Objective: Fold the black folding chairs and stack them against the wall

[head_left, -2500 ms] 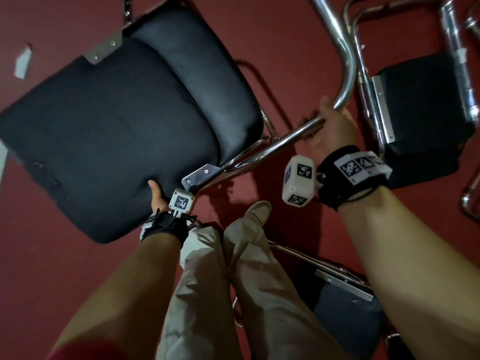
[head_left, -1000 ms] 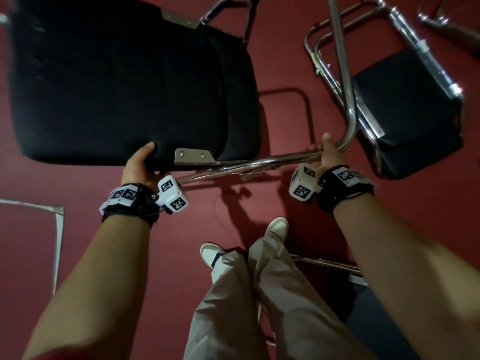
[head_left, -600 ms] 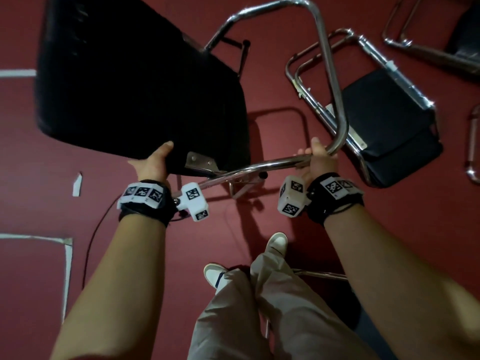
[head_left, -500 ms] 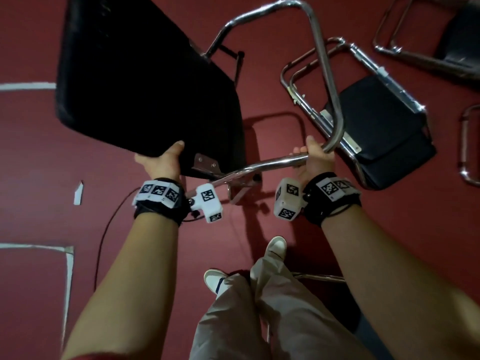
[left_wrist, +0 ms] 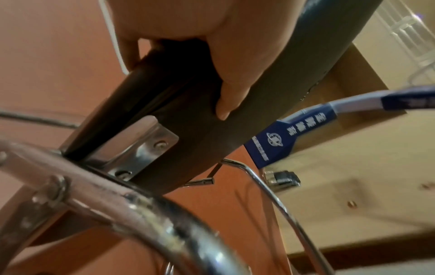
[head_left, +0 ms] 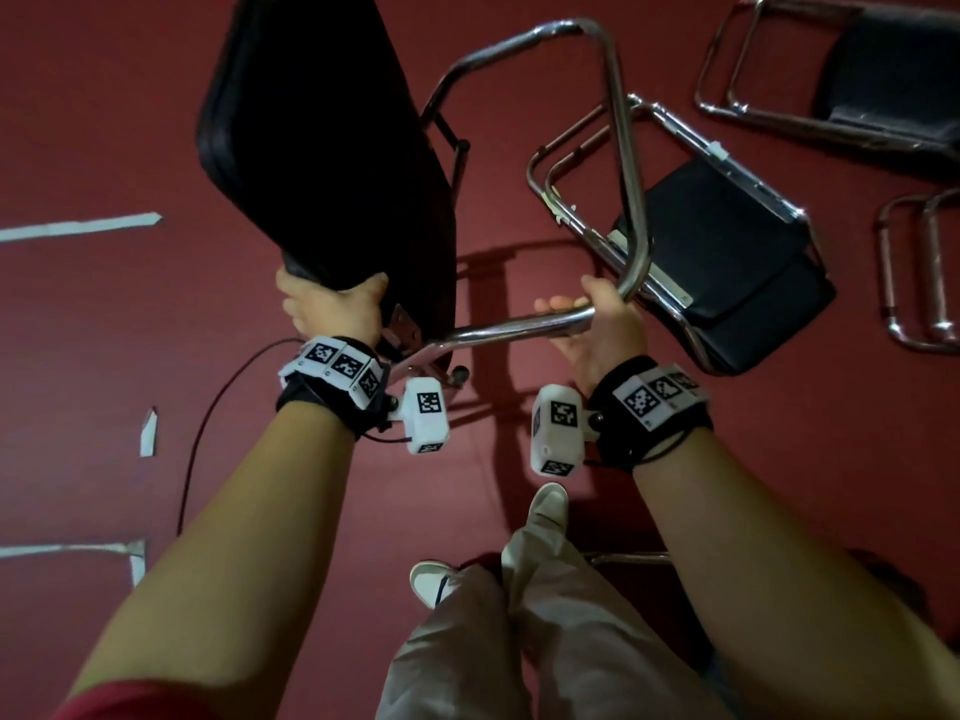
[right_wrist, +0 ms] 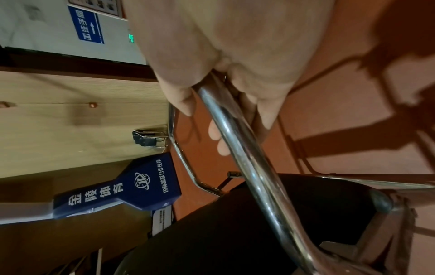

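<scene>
— What did the hands have?
— The left hand [head_left: 332,309] gripped the seat [head_left: 322,142] edge; the right hand [head_left: 597,324] wrapped the frame [head_left: 519,327].
— And the chair?
— Held above the floor [head_left: 104,122], seemingly half-folded; another chair [head_left: 727,262] lay flat beside it.

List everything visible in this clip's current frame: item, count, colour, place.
Held chair: one, black seat with chrome frame, lifted between both hands.
Chairs on floor: at least three, black and chrome, right side; nearest lies folded flat.
Tape strips: several, white, on the red floor at left.
Cable: one, black, on the floor.
Sign: one, blue, by the wooden wall.
Left hand: grips the seat edge.
Right hand: grips the frame.
</scene>
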Demonstrator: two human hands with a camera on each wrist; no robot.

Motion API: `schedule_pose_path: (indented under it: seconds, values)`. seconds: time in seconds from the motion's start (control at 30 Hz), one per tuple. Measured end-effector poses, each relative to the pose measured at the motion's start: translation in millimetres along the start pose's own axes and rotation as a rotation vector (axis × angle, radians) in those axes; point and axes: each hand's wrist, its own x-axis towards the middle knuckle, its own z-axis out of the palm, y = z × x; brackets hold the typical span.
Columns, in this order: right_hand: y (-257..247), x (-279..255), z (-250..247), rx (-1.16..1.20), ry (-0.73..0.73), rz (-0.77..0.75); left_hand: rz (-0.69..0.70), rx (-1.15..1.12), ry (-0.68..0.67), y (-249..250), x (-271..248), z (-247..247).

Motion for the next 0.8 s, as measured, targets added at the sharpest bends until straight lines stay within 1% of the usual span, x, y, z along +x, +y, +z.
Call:
schedule_pose_path:
  seconds: [0.17,0.23,0.33,0.4,0.5,0.67,0.73,0.8]
  values:
    - [-1,-11,13,-0.057,-0.098,0.002,0.044,0.022,-0.007,3,8,-5]
    - [-1,-15,19,-0.116,-0.139,-0.011,0.061,0.02,-0.009,2,10,-7]
    - [-2,-19,30,-0.245,-0.242,-0.029,0.079,0.02,-0.011,-4,11,-12]
    - [-6,-19,33,-0.281,-0.298,0.004,0.084,0.014,-0.02,-9,10,-15]
    - [-18,-17,35,-0.249,-0.365,0.092,0.089,0.011,-0.018,-11,12,-20]
    - [-28,-17,42,-0.2,-0.355,0.088,0.095,-0.016,-0.037,-10,20,-29]
    - [-29,-17,46,-0.223,-0.346,0.027,0.127,-0.029,-0.087,-9,27,-35]
    - [-26,-14,47,-0.261,-0.306,-0.091,0.161,-0.038,-0.155,-8,34,-39]
